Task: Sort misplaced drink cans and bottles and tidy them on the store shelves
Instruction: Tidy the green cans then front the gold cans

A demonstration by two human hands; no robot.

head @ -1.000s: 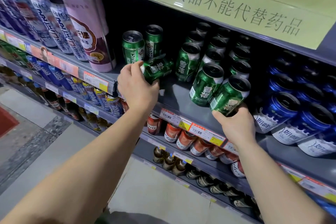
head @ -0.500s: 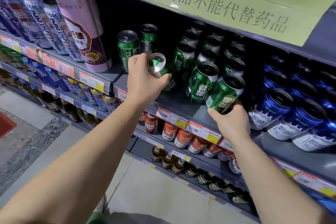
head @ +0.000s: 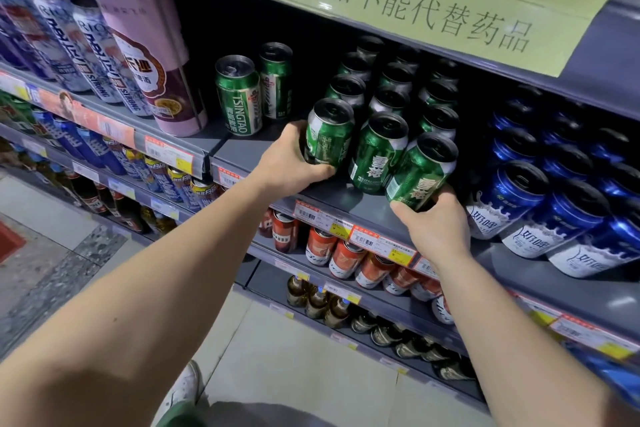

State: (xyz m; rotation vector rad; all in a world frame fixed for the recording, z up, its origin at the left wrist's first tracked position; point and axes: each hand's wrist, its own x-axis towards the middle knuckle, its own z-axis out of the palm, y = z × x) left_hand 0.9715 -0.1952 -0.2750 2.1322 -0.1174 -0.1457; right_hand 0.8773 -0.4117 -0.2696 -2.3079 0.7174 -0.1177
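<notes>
**Two green cans gripped at the front of the grey shelf**

The grey metal shelf (head: 353, 199) carries a block of short green aluminium beer cans in rows running back into the dark. Left of that block stand two taller green Tsingtao cans (head: 239, 95), and further left a large pink-and-maroon cylinder (head: 152, 55). Right of the block sit blue-and-white cans (head: 519, 198).

The left hand (head: 291, 166) grips the front-left green can (head: 329, 133), its fingers (head: 320, 173) curled under the base and the thumb on the can's left side. This can stands at the left front corner of the block, long axis nearly upright, dark top up and leaning slightly right.

The right hand (head: 436, 222) holds the front-right green can (head: 420, 172) from below, thumb pressed on its lower left side. This can is tilted, top pointing up and to the right, base toward the shelf's front edge, just beside the blue-and-white cans.
</notes>
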